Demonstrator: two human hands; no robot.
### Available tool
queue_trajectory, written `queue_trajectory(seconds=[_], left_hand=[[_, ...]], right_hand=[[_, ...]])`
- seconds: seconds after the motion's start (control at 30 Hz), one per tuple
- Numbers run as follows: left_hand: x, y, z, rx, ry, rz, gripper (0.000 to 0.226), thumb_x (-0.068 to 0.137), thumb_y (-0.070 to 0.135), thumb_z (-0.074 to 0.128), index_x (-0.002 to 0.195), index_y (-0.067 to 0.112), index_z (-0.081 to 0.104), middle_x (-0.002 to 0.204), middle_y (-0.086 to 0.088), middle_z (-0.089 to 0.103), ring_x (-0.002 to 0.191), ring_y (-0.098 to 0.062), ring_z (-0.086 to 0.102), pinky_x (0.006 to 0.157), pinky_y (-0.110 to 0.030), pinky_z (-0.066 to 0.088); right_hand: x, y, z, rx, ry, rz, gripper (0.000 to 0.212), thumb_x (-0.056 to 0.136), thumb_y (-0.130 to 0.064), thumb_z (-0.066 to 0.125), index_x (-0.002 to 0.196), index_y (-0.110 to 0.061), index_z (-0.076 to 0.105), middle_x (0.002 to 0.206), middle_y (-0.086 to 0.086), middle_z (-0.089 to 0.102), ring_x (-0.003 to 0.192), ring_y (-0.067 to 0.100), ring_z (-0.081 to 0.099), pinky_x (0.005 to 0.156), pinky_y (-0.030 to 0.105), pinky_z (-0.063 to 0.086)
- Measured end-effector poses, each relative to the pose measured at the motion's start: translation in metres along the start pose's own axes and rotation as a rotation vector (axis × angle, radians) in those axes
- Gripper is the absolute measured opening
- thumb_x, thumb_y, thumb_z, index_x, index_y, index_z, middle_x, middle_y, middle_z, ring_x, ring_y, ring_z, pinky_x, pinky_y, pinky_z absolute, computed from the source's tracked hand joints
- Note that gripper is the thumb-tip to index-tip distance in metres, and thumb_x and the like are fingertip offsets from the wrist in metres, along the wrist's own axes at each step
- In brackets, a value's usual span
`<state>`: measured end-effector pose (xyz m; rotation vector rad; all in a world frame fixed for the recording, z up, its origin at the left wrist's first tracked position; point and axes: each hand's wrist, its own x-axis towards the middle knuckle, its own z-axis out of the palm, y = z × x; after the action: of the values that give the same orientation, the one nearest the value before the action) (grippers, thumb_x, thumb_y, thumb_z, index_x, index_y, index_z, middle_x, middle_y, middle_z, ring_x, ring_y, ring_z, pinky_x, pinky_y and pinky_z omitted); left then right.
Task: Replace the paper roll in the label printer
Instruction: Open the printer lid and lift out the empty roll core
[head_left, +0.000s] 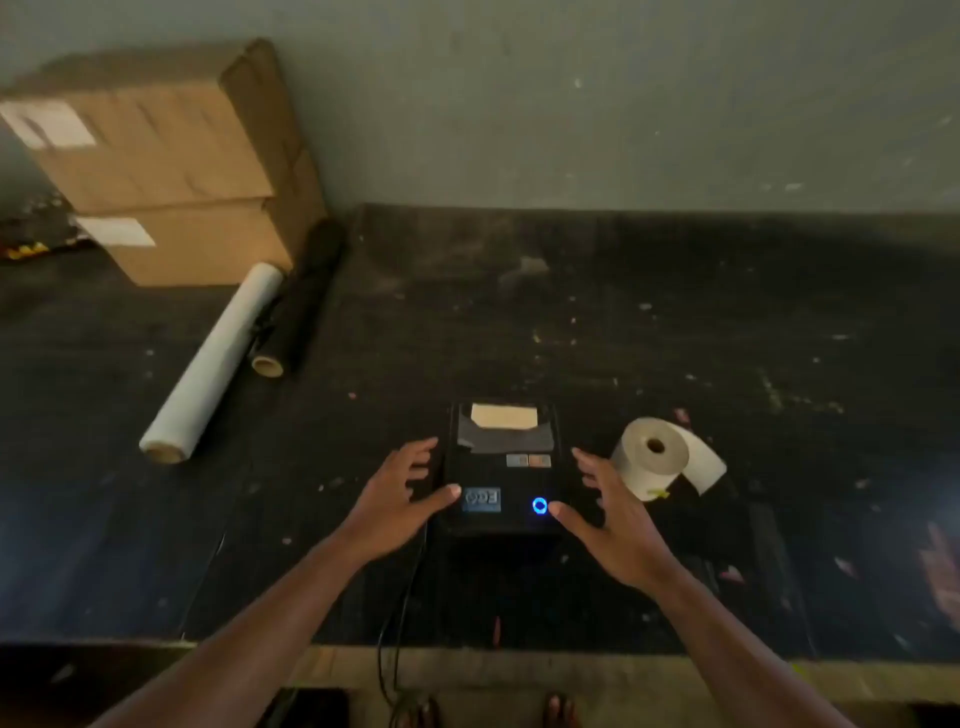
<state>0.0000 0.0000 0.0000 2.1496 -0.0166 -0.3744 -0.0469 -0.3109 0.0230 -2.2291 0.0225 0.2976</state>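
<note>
Dark scuffed worktop (675, 322): black box-shaped label printer (501, 467) flanked by spread, empty hands (400, 499) (608, 512); beige paper roll (654, 457) not yet loaded.

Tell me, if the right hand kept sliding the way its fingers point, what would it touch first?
Probably the label printer: the right hand points up-left at its right edge. Height above it is unclear.

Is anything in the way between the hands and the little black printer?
Nothing visible. The left hand and right hand flank the label printer, open. The paper roll lies to its right.
</note>
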Motion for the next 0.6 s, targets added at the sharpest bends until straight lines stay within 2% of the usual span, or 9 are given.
queue_trajectory(seconds=[0.03, 0.1, 0.2, 0.33, 0.4, 0.53, 0.6], left_hand=[[-0.005, -0.008, 0.008, -0.045, -0.015, -0.056, 0.095, 0.073, 0.065, 0.083, 0.154, 0.046, 0.037, 0.141, 0.017, 0.053, 0.116, 0.001, 0.058, 0.09, -0.018, 0.048], [-0.013, -0.023, 0.023, -0.082, -0.078, -0.139, 0.103, 0.073, 0.057, 0.089, 0.159, 0.035, 0.036, 0.144, 0.014, 0.058, 0.123, -0.005, 0.061, 0.099, -0.027, 0.054], [-0.026, -0.036, 0.041, -0.116, -0.095, -0.175, 0.099, 0.077, 0.046, 0.09, 0.16, 0.031, 0.038, 0.147, 0.009, 0.061, 0.134, -0.013, 0.06, 0.113, -0.042, 0.051], [-0.028, -0.031, 0.051, -0.12, -0.011, -0.188, 0.083, 0.089, 0.037, 0.083, 0.159, 0.027, 0.04, 0.137, 0.015, 0.063, 0.129, -0.008, 0.06, 0.112, -0.036, 0.049], [-0.028, -0.028, 0.052, -0.115, 0.002, -0.179, 0.079, 0.091, 0.037, 0.081, 0.158, 0.027, 0.04, 0.139, 0.013, 0.063, 0.13, -0.008, 0.057, 0.113, -0.037, 0.048], [-0.028, -0.027, 0.052, -0.102, 0.036, -0.157, 0.074, 0.091, 0.036, 0.08, 0.155, 0.026, 0.045, 0.143, 0.006, 0.065, 0.132, -0.011, 0.059, 0.115, -0.042, 0.048], [-0.029, -0.028, 0.053, -0.094, 0.051, -0.153, 0.072, 0.09, 0.037, 0.081, 0.153, 0.026, 0.047, 0.142, 0.006, 0.066, 0.132, -0.011, 0.06, 0.115, -0.043, 0.048]], right_hand=[[-0.002, 0.008, 0.007, 0.05, 0.004, 0.058, 0.091, 0.088, -0.05, 0.076, 0.162, -0.032, 0.025, 0.164, -0.001, 0.042, 0.147, 0.017, 0.044, 0.119, 0.051, 0.041], [-0.007, 0.017, 0.022, 0.143, -0.03, 0.165, 0.096, 0.087, -0.042, 0.08, 0.162, -0.031, 0.022, 0.162, 0.001, 0.045, 0.145, 0.02, 0.047, 0.118, 0.049, 0.043], [-0.009, 0.03, 0.046, 0.214, -0.026, 0.248, 0.093, 0.088, -0.033, 0.081, 0.161, -0.03, 0.024, 0.157, 0.0, 0.05, 0.139, 0.018, 0.053, 0.106, 0.032, 0.048], [-0.003, 0.04, 0.061, 0.256, 0.072, 0.253, 0.082, 0.09, -0.027, 0.079, 0.157, -0.032, 0.031, 0.151, -0.003, 0.056, 0.131, 0.01, 0.056, 0.097, 0.021, 0.045], [-0.001, 0.043, 0.064, 0.262, 0.083, 0.252, 0.081, 0.09, -0.027, 0.08, 0.155, -0.033, 0.032, 0.15, -0.005, 0.056, 0.126, 0.004, 0.053, 0.094, 0.017, 0.044], [0.002, 0.047, 0.066, 0.223, 0.122, 0.248, 0.077, 0.089, -0.028, 0.08, 0.152, -0.034, 0.036, 0.145, -0.006, 0.06, 0.12, 0.0, 0.054, 0.09, 0.013, 0.041], [0.002, 0.049, 0.067, 0.195, 0.137, 0.243, 0.075, 0.088, -0.03, 0.08, 0.151, -0.034, 0.038, 0.141, -0.008, 0.062, 0.116, -0.001, 0.055, 0.093, 0.017, 0.044]])
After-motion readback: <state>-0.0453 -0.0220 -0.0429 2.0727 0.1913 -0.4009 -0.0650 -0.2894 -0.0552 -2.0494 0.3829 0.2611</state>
